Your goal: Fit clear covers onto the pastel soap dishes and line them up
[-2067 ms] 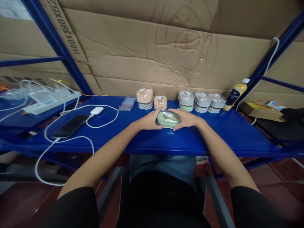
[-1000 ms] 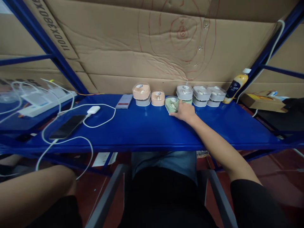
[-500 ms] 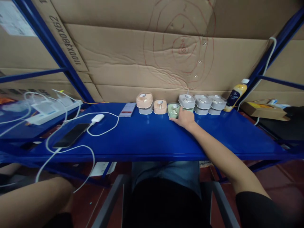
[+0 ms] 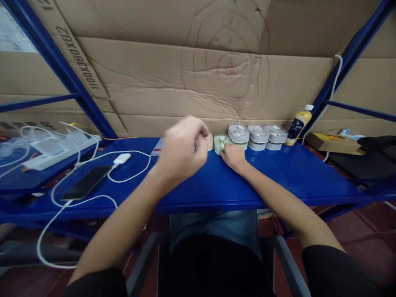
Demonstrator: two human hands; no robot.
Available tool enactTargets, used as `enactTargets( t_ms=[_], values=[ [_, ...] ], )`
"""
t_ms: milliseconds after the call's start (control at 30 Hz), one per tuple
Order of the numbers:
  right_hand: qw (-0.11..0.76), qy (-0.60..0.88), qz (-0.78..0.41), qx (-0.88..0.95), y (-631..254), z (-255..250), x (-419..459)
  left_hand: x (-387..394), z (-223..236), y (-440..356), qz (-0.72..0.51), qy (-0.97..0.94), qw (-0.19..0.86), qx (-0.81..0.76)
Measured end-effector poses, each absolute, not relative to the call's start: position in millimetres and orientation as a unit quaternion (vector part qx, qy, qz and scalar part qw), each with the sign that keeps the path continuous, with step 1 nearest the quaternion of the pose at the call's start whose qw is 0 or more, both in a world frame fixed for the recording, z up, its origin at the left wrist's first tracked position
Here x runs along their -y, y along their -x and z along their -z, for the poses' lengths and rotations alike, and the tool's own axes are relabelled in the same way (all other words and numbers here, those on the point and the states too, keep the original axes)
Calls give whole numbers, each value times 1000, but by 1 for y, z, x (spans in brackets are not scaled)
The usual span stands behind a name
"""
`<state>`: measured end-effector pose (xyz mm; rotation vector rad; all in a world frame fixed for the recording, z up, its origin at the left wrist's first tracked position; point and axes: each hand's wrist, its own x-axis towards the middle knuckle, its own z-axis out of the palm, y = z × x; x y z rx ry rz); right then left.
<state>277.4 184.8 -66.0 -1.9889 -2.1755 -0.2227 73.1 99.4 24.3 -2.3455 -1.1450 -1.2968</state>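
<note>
Green box is sitting on the worktop, probably handling as light, stiff and slick; its opposite side walls are likely offering the surest hold. Right grip is touching its near-right edge, closure indeterminable; left grip is hanging curled, contents hidden.

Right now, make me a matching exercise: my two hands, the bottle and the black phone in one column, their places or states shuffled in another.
1. Left hand
2. Right hand
3. Bottle
4. Black phone

A. White-capped, dark-labelled
B. Attached to a white cable
C. Partly hiding a peach box
D. Touching a green box

Pairs: 1-C; 2-D; 3-A; 4-B.
</note>
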Motion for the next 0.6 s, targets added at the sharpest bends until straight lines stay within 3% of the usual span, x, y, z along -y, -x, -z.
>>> enactTargets(
  t_ms=[133, 200, 367, 600],
  values=[
    [71, 650, 57, 755, -272, 66, -187, -163, 13, -103, 211, 856, 89, 464],
    [70, 640, 51, 763, -271, 68, -189, -192, 35, -111, 158, 858, 79, 482],
    [71, 627, 55, 774, -272, 73, -191, -217, 74, -111, 124, 846, 106, 508],
    [51, 626, 60, 776, -278, 76, -193, -194, 66, -110, 142, 828, 128, 526]
  ],
)
